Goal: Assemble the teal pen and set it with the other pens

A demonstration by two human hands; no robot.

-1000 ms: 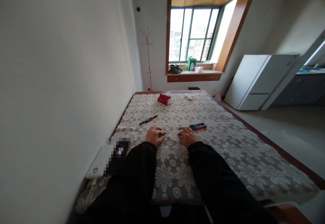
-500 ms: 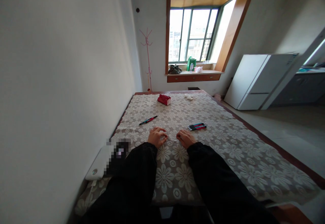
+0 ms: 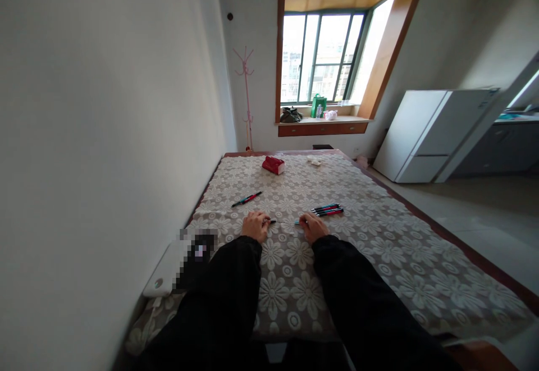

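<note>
The left hand [image 3: 255, 226] and the right hand [image 3: 314, 227] now rest on the worktop [image 3: 379, 230], which is covered with a flowered lace cloth, and between them a thin pen [image 3: 284, 223] lies stretched from one hand to the other. Each hand is closed narrowly on one end of it: the left fingers pinch the dark end and the right fingers pinch the bluish end. Half a second ago the two hands were closer together and nothing could be seen between them; one second ago the pen showed between them in the same way as now. My judgement is that the pen was pushed together and is now pulled apart again, or its cap is being worked, but the pen is too small to tell which. Just beyond the right hand lies a small group of pens [image 3: 327, 210] with red and black bodies, near but not touching the hand, and it has not moved. Further to the left lies another pair of pens [image 3: 246, 198], also in the same place as before. A red packet [image 3: 273, 164] sits far up the worktop, and a white device [image 3: 162, 270] lies at the left edge beside the wall.
</note>
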